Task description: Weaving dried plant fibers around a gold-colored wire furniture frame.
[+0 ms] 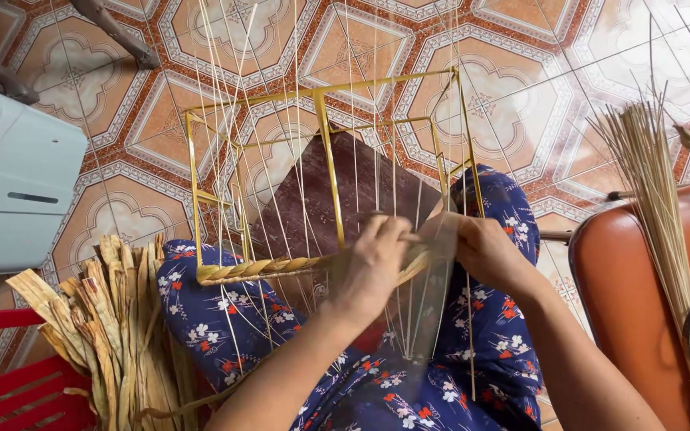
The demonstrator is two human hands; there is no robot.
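Box: white plastic box (13,175) at far left on the tiled floor (121,215), well apart from the hands.
Stool: red slatted piece (17,391) at the lower left corner, partly under the leaf bundle.
Leaves: bundle of dried flat leaves (109,327) leaning beside the left knee, long axis running up and down the picture.
Frame: yellow wire frame (321,152) resting on the lap, over a dark brown board (345,191); thin pale strands (297,120) run upright through it, away from the person.
Braid: plaited leaf band (265,267) lying crosswise along the frame's near bar, long axis left to right; its working end reaches the left hand, so it lies to the left of both hands and the left hand is nearer.
Left hand: left hand (373,267) seen from the back, fingers curled and closed over the braid's end and some strands; how tight the pinch is cannot be told.
Right hand: right hand (485,251) just beside the left, fingers bent in toward it, pinching the leaf strip where the two hands meet; the fingertips are hidden.
Lap: blue flowered cloth (225,319) under frame and hands.
Seat: brown seat (632,295) at right, near the right elbow.
Reeds: sheaf of thin pale reeds (648,175) standing against the seat, long axis upright, apart from the hands.
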